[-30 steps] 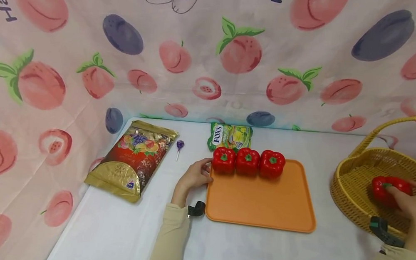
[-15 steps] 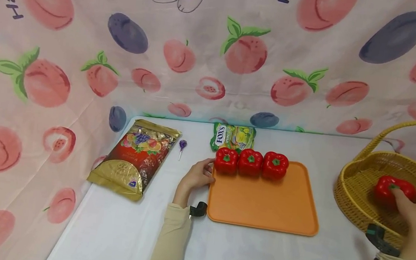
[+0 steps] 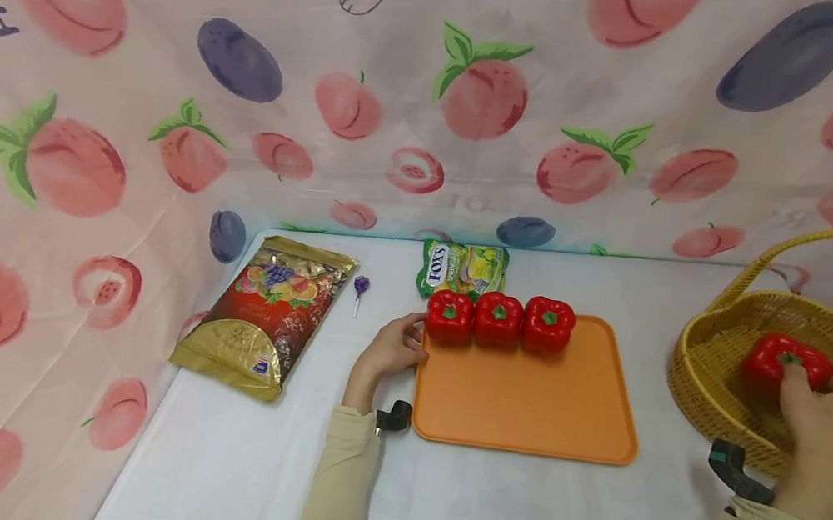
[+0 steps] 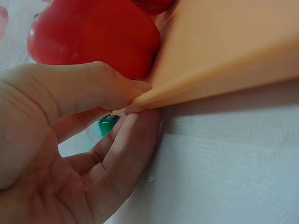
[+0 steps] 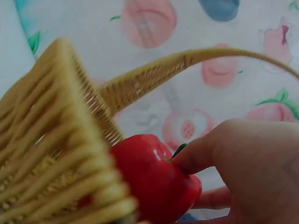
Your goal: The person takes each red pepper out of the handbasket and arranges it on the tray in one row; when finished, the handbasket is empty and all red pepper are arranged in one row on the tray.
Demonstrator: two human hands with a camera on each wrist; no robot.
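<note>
My left hand (image 3: 390,348) pinches the left rim of an orange tray (image 3: 523,404), thumb above and fingers below, as the left wrist view shows. Three red bell peppers stand in a row along the tray's far edge; the leftmost bell pepper (image 3: 449,317) is right by the left hand. At the right, my right hand (image 3: 829,417) grips another red bell pepper (image 3: 783,362) over the yellow wicker basket (image 3: 699,379). In the right wrist view the thumb lies by the green stem of this held pepper (image 5: 154,182), and the basket's rim hides its lower left part.
A green candy bag (image 3: 463,269) lies behind the row of peppers. Farther left are a purple lollipop (image 3: 360,286) and a large red and gold bag (image 3: 268,313). The basket's tall handle (image 3: 763,256) arches up at the right. A fruit-print cloth (image 3: 403,83) hangs behind the table.
My right hand has raised the gripped pepper a little within the basket and drawn slightly leftward. The left hand keeps its hold on the tray's rim. The head view has shifted slightly.
</note>
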